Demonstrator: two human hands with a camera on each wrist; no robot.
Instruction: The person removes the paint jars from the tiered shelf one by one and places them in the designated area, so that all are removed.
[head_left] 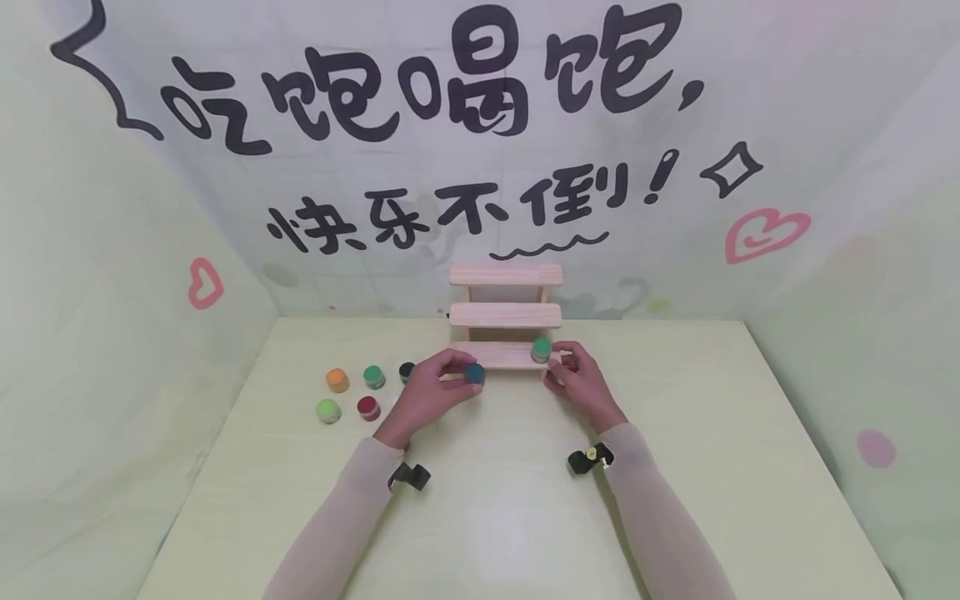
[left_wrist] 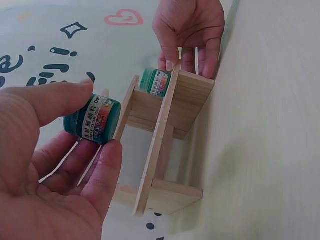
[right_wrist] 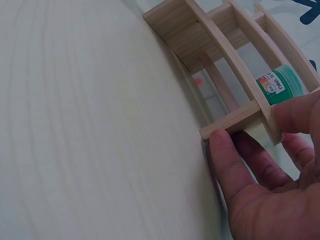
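My left hand (head_left: 427,393) pinches a dark teal paint jar (left_wrist: 92,119) between thumb and fingers, just in front of the left part of a wooden three-step rack (head_left: 506,315). In the left wrist view the jar is tilted and its label shows. My right hand (head_left: 588,392) grips the right end of the rack's lowest step, with thumb above and fingers at the end panel (right_wrist: 232,120). A green paint jar (head_left: 542,349) stands on that step close to the right thumb; the right wrist view shows its label.
Left of my left hand, on the table (head_left: 495,517), stand an orange jar (head_left: 337,381), a green jar (head_left: 373,377), a light green jar (head_left: 327,411), a red jar (head_left: 368,407) and a dark jar (head_left: 407,372) partly hidden. A printed cloth (head_left: 360,175) hangs behind the rack.
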